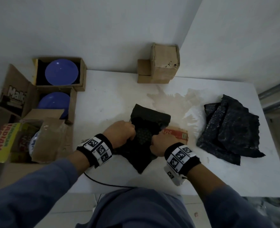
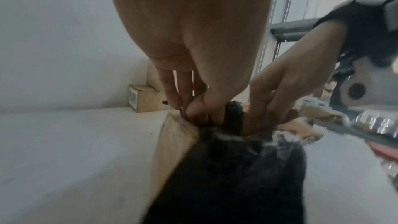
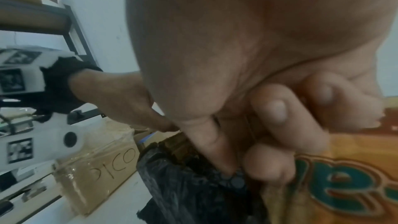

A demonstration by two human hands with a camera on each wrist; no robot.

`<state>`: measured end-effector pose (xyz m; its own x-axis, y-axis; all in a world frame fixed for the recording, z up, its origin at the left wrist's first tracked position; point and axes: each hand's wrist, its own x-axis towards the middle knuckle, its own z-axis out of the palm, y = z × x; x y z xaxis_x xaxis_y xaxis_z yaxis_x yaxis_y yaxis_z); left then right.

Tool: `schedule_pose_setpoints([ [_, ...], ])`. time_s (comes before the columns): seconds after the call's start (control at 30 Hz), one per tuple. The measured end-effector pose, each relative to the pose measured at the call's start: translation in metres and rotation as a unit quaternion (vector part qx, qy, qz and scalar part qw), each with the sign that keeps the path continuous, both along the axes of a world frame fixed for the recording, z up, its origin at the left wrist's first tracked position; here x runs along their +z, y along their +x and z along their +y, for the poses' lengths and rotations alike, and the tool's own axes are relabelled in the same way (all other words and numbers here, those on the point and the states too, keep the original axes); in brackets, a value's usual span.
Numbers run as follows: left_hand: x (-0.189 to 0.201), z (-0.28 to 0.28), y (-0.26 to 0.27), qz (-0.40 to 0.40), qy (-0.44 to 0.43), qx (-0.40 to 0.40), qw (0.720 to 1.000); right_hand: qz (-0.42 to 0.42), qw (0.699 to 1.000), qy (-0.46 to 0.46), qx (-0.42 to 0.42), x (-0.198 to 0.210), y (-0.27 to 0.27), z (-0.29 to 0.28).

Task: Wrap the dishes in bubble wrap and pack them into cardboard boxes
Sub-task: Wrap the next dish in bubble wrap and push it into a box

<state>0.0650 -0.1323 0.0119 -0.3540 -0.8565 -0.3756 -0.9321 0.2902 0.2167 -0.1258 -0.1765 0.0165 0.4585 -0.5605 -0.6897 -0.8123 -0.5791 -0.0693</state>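
A bundle in black bubble wrap (image 1: pixel 144 139) sits at the middle of the white table (image 1: pixel 113 99), partly inside a small cardboard box whose printed flap (image 1: pixel 175 134) shows at its right. What the wrap covers is hidden. My left hand (image 1: pixel 132 134) grips the wrap's left edge at the box rim, fingers curled (image 2: pixel 193 110) beside the tan box wall (image 2: pixel 172 144). My right hand (image 1: pixel 154 142) pinches the wrap's right side, fingers (image 3: pixel 271 164) curled over the black wrap (image 3: pixel 193 190) and the orange flap (image 3: pixel 344 181).
A pile of black bubble wrap sheets (image 1: pixel 231 129) lies on the right. Two open boxes at the left hold blue plates (image 1: pixel 61 74) (image 1: pixel 53 102). A taped box (image 1: pixel 45 139) stands nearer me. Closed cartons (image 1: pixel 162 65) stand by the back wall.
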Motion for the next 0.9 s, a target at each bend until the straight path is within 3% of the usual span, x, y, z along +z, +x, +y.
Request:
schedule_pose_setpoints([
  [0.07, 0.0, 0.004, -0.01, 0.028, -0.008, 0.011, 1.0, -0.029, 0.999, -0.015, -0.021, 0.0, 0.003, 0.006],
  [0.2, -0.014, 0.009, -0.033, 0.125, 0.006, 0.11, 0.986, -0.129, 0.986, -0.032, -0.099, -0.006, 0.011, 0.006],
  [0.43, -0.041, -0.001, -0.043, 0.136, 0.036, 0.165, 0.976, -0.138, 0.972, 0.037, -0.184, -0.019, 0.024, -0.002],
  [0.63, -0.038, 0.011, -0.064, 0.079, 0.09, 0.231, 0.965, -0.13, 0.977, 0.056, -0.158, -0.02, 0.019, -0.005],
  [0.73, -0.031, 0.005, -0.062, 0.034, 0.038, 0.215, 0.975, -0.121, 0.98, 0.054, -0.148, -0.02, 0.021, -0.008],
  [0.9, -0.037, -0.005, -0.056, 0.074, 0.083, 0.18, 0.977, -0.084, 0.987, 0.051, -0.13, -0.022, 0.034, -0.009],
])
